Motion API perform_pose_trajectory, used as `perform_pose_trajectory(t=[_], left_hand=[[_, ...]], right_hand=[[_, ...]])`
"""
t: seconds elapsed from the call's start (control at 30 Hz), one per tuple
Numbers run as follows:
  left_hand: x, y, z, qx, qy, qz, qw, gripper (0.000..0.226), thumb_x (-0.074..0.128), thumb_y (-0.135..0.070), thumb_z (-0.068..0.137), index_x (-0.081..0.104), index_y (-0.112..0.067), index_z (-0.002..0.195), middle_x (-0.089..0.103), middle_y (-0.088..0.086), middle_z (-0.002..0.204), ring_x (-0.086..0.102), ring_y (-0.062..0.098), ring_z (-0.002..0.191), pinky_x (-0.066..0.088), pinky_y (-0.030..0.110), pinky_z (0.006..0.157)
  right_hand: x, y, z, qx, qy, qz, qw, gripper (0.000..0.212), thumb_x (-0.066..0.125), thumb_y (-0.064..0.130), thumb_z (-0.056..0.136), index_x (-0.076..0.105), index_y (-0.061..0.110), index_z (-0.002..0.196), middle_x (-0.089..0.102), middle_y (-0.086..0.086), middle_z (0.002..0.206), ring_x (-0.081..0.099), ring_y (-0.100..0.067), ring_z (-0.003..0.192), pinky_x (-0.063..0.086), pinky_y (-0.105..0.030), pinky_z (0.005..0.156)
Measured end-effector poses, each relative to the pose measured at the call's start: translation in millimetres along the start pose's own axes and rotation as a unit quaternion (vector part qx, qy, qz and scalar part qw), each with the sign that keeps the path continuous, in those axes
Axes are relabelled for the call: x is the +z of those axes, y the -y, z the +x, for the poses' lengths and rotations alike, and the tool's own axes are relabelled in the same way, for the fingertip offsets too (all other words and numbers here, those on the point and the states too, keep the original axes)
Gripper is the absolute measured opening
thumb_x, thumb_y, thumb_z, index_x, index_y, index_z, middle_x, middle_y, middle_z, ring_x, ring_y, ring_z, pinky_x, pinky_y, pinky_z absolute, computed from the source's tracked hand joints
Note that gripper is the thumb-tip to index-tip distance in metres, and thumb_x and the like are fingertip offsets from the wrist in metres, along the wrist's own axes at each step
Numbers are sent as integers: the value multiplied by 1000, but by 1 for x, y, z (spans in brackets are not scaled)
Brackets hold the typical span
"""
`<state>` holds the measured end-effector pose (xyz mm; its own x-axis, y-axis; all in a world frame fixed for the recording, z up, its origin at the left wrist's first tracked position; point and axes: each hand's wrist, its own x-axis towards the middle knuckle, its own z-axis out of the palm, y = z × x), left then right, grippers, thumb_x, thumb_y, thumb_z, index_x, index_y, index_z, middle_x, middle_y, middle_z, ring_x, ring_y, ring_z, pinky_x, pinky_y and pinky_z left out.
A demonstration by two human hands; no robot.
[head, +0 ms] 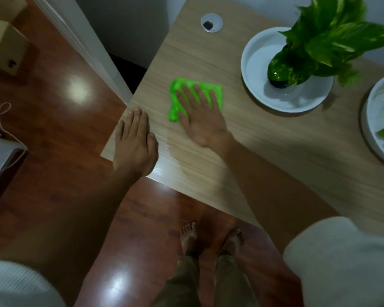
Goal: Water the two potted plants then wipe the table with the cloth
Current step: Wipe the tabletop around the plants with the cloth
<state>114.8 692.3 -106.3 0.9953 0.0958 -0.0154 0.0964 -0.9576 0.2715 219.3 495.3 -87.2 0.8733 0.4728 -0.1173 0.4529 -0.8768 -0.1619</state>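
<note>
A bright green cloth point(175, 97) lies on the light wooden table point(264, 142), near its left end. My right hand point(201, 117) presses flat on the cloth with fingers spread, covering most of it. My left hand point(134, 141) rests flat on the table's left corner, fingers together, holding nothing. A leafy green plant point(328, 38) stands in a white dish point(253, 63) at the back right. A second white pot point(368, 129) with a green leaf is cut off by the right edge. A wet sheen shows on the table near the front edge.
A round grey cable grommet point(211, 22) sits in the table at the back. White door frame point(80, 41) and cardboard boxes point(2, 47) stand to the left on the red-brown wooden floor point(60, 120). My bare feet point(211, 238) are below the table's front edge.
</note>
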Motion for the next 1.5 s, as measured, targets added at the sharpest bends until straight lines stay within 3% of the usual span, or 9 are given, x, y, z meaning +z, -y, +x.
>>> perform_pose_trajectory(t=[0.17, 0.3, 0.53, 0.73, 0.87, 1.03, 1.3, 1.43, 1.5], left_hand=[[-2, -3, -2, 2, 5, 2, 1000, 64, 26, -33, 105, 24, -5, 163, 20, 14, 172, 12, 25, 161, 4, 45, 131], [-5, -8, -3, -13, 30, 8, 999, 67, 19, -37, 106, 15, -5, 165, 10, 12, 174, 5, 24, 162, 0, 46, 131], [5, -84, -35, 47, 33, -31, 998, 67, 26, -35, 102, 26, -2, 161, 22, 19, 171, 17, 33, 160, 7, 49, 130], [39, -194, -78, 106, 60, -63, 991, 67, 30, -34, 103, 27, -3, 162, 21, 15, 172, 15, 28, 161, 4, 45, 131], [60, -264, -103, 168, 93, -60, 980, 72, 21, -41, 102, 21, -6, 165, 14, 11, 174, 8, 23, 162, 0, 41, 131], [83, -335, -130, 208, 108, -49, 971, 73, 16, -42, 103, 19, -4, 164, 13, 12, 174, 6, 23, 162, 0, 40, 131], [112, -402, -162, 178, 120, -45, 976, 71, 22, -43, 105, 16, -5, 165, 8, 12, 175, 0, 22, 163, -6, 38, 131], [114, -408, -165, 168, 118, -45, 978, 73, 24, -43, 103, 15, -6, 165, 6, 11, 175, -3, 21, 162, -6, 41, 131], [109, -409, -163, 165, 121, -57, 977, 78, 20, -49, 101, 16, -4, 165, 9, 12, 175, 1, 23, 163, -4, 41, 131]], right_hand=[[19, -53, -114, -115, -13, -24, 993, 58, 32, 48, 108, 29, 31, 163, 27, 4, 172, 26, -27, 159, 16, -56, 128], [15, -151, -178, 71, -40, -58, 995, 59, 37, 42, 105, 37, 24, 161, 39, -6, 166, 40, -37, 151, 33, -65, 118], [3, -208, -209, 391, -89, 47, 915, 61, 30, 45, 108, 22, 25, 165, 21, -3, 173, 20, -33, 159, 13, -62, 126], [24, -210, -330, 98, -23, -24, 995, 60, 32, 46, 107, 30, 28, 163, 28, 0, 171, 29, -32, 157, 23, -61, 122], [17, -294, -399, 260, -54, -16, 964, 60, 32, 43, 105, 32, 21, 162, 34, -8, 168, 37, -40, 152, 31, -66, 119], [6, -342, -414, 474, -82, 65, 875, 65, 18, 47, 106, 19, 21, 166, 18, -5, 174, 17, -35, 160, 11, -63, 126], [22, -316, -510, 197, 9, 6, 980, 60, 24, 46, 108, 24, 29, 165, 19, 6, 173, 17, -25, 161, 16, -58, 128], [17, -317, -535, 229, 5, 114, 967, 62, 15, 49, 107, 21, 28, 165, 8, 18, 171, 2, -11, 160, 1, -51, 131], [-7, -316, -530, 295, 22, 349, 889, 61, 22, 51, 109, 28, 23, 163, 14, 21, 166, 1, 0, 155, -2, -42, 132]])
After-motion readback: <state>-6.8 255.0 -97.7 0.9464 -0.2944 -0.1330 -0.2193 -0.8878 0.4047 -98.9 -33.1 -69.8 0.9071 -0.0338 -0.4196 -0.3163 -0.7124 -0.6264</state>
